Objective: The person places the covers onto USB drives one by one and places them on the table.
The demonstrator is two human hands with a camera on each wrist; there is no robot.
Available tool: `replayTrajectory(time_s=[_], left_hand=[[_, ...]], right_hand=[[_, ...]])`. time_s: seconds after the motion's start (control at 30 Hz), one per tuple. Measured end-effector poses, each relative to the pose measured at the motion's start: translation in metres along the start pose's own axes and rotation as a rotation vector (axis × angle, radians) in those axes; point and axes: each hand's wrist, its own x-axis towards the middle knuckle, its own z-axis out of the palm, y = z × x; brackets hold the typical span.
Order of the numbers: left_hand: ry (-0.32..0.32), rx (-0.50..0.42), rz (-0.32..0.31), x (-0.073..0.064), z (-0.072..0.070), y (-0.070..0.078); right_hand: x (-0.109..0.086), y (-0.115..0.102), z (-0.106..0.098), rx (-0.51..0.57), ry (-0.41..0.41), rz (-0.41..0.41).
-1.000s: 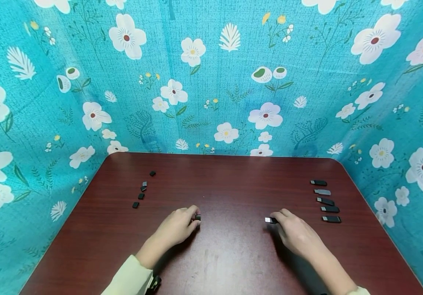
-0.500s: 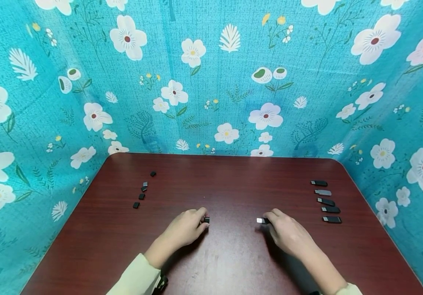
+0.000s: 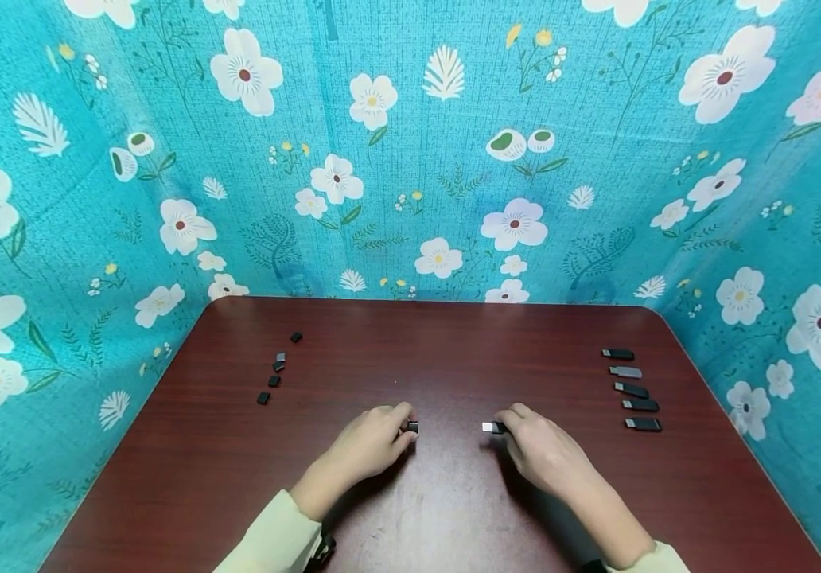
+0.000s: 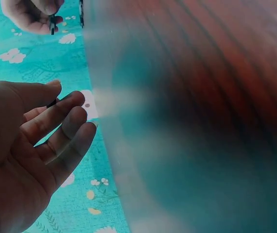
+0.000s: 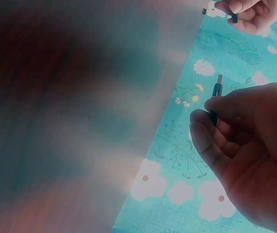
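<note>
My left hand (image 3: 375, 441) pinches a small black USB cap (image 3: 413, 427) between thumb and fingertips, and most of the cap is hidden by them. Facing it across a short gap, my right hand (image 3: 541, 447) pinches a black USB flash drive (image 3: 499, 427) by its body. The drive's silver plug points left toward the cap. In the right wrist view the drive (image 5: 216, 91) sticks out past the thumb and index finger, metal end up. Both hands are above the middle of the table, roughly level with each other.
Several small caps (image 3: 263, 398) lie in a loose line on the left of the dark red table (image 3: 446, 350). On the right, several USB flash drives (image 3: 643, 425) lie in a column. A blue flowered curtain (image 3: 396, 199) hangs behind and beside the table.
Both hands have moved inward, the left one to the right with the cap and the right one to the left with the flash drive. The gap between them has narrowed.
</note>
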Motion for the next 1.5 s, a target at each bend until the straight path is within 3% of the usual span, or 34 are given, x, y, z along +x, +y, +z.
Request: replayTrajectory(time_s=[0.47, 1.03, 1.5], left_hand=[[-0.004, 0.012, 0.035, 0.003, 0.004, 0.006], [-0.016, 0.006, 0.034, 0.007, 0.007, 0.013], [-0.039, -0.01, 0.049, 0.01, 0.011, 0.018]], right_hand=[[0.007, -0.013, 0.004, -0.001, 0.033, -0.052], [0.013, -0.027, 0.007, 0.032, 0.039, -0.102], [0.015, -0.032, 0.009, 0.027, 0.028, -0.095]])
